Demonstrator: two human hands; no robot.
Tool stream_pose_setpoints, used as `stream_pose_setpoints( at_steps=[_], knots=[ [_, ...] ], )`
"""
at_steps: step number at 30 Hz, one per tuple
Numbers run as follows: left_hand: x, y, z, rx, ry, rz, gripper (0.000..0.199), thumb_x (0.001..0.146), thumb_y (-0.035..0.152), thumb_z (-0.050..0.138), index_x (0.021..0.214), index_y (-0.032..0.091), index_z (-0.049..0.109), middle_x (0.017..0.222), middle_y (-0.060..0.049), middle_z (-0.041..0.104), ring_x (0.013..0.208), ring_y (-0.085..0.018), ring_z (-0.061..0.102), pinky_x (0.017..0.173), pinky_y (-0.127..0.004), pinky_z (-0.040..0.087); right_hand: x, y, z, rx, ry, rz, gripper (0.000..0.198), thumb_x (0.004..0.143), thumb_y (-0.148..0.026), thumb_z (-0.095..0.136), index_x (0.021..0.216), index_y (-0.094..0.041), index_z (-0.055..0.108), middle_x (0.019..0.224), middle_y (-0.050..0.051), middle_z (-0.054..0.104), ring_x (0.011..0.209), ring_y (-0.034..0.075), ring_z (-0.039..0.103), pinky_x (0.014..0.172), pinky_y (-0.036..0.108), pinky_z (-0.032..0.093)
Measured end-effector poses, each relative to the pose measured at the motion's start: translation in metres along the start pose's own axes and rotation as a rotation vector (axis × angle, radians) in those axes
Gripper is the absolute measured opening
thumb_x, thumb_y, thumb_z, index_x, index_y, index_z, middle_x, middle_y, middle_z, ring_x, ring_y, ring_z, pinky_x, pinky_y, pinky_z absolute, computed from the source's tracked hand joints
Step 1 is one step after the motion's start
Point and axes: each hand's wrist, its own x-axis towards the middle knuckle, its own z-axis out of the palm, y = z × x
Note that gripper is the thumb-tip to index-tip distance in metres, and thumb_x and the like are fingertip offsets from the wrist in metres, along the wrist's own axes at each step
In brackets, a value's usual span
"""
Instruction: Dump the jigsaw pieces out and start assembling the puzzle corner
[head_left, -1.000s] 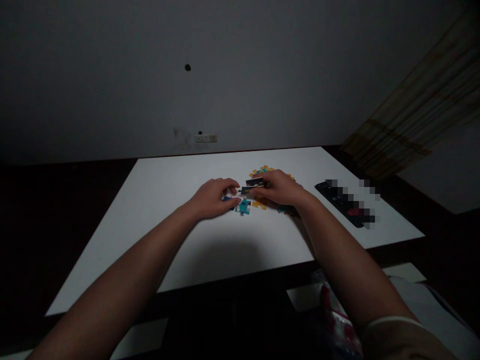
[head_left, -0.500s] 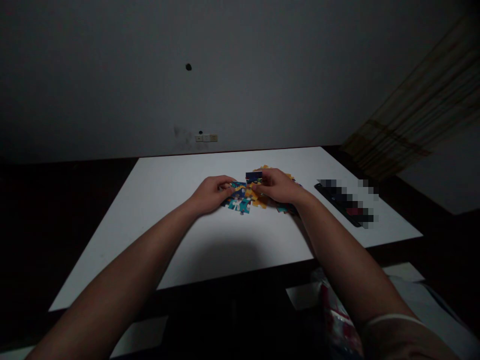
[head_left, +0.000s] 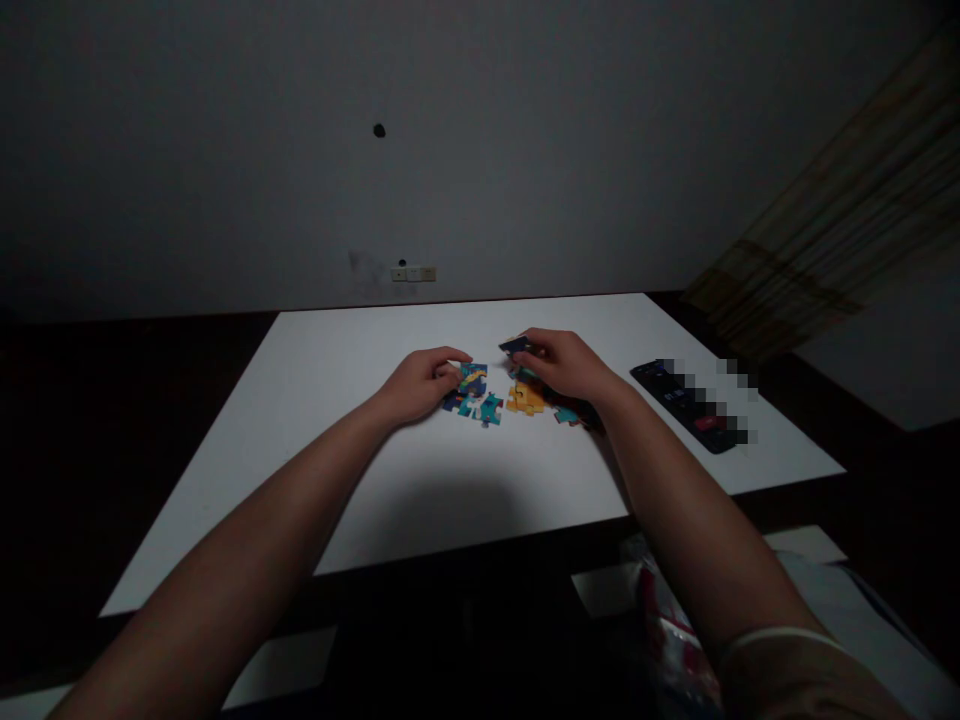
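My left hand [head_left: 421, 386] rests at the left of some jigsaw pieces, its thumb and index finger closed on the edge of a blue piece with yellow marks [head_left: 473, 378]. Just below that lie turquoise jigsaw pieces [head_left: 484, 408] with a white pattern. My right hand [head_left: 561, 361] pinches a dark blue jigsaw piece [head_left: 515, 345], tilted and lifted above the table. Beneath this hand are yellow-orange pieces [head_left: 526, 397] and a teal piece [head_left: 567, 416]; the hand and wrist partly hide others there.
The white table [head_left: 337, 340] extends around both hands. A black phone-like object [head_left: 679, 400], partly pixelated, lies to the right. Against the far wall are sockets [head_left: 413, 274]. Below the near edge, a red and clear plastic package [head_left: 679, 640] sits by my right arm.
My right hand has moved slightly up and right with the dark blue piece, which now tilts. A gap of bare table has opened between the blue and yellow pieces. My left hand stays nearly in place.
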Motion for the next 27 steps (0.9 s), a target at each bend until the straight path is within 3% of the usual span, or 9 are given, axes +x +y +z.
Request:
stream_pose_setpoints(
  at_steps=[2, 7, 16, 27],
  knots=[
    [-0.001, 0.002, 0.001, 0.037, -0.004, 0.010, 0.032, 0.083, 0.025, 0.050, 0.113, 0.019, 0.061, 0.075, -0.001, 0.063, 0.066, -0.014, 0.053, 0.062, -0.027, 0.042, 0.001, -0.001, 0.001, 0.022, 0.024, -0.054, 0.024, 0.084, -0.020, 0.054, 0.101, -0.028, 0.069, 0.100, 0.004, 0.069, 0.094, 0.021, 0.062, 0.085, 0.037, 0.047],
    [-0.001, 0.002, 0.002, 0.119, 0.000, 0.044, 0.028, 0.082, 0.026, 0.052, 0.107, 0.020, 0.064, 0.083, -0.002, 0.066, 0.074, -0.015, 0.057, 0.069, -0.028, 0.045, 0.004, 0.002, 0.005, 0.105, -0.069, -0.191, 0.026, 0.080, -0.013, 0.054, 0.086, -0.030, 0.073, 0.099, 0.000, 0.069, 0.097, 0.017, 0.063, 0.093, 0.034, 0.045],
    [-0.002, 0.003, 0.003, 0.135, -0.031, 0.061, 0.025, 0.081, 0.026, 0.053, 0.103, 0.020, 0.064, 0.080, -0.002, 0.067, 0.073, -0.015, 0.058, 0.072, -0.029, 0.045, 0.002, -0.005, 0.006, 0.170, -0.061, -0.102, 0.015, 0.078, -0.018, 0.058, 0.078, -0.027, 0.070, 0.100, 0.001, 0.069, 0.097, 0.019, 0.063, 0.091, 0.036, 0.047],
    [-0.005, 0.010, 0.009, 0.113, -0.077, 0.082, 0.025, 0.082, 0.027, 0.054, 0.103, 0.019, 0.064, 0.082, -0.003, 0.068, 0.074, -0.015, 0.060, 0.073, -0.031, 0.047, 0.001, -0.007, 0.006, 0.275, -0.099, 0.025, 0.017, 0.082, -0.029, 0.059, 0.095, -0.023, 0.068, 0.082, 0.002, 0.067, 0.072, 0.016, 0.060, 0.066, 0.029, 0.049]
  ],
)
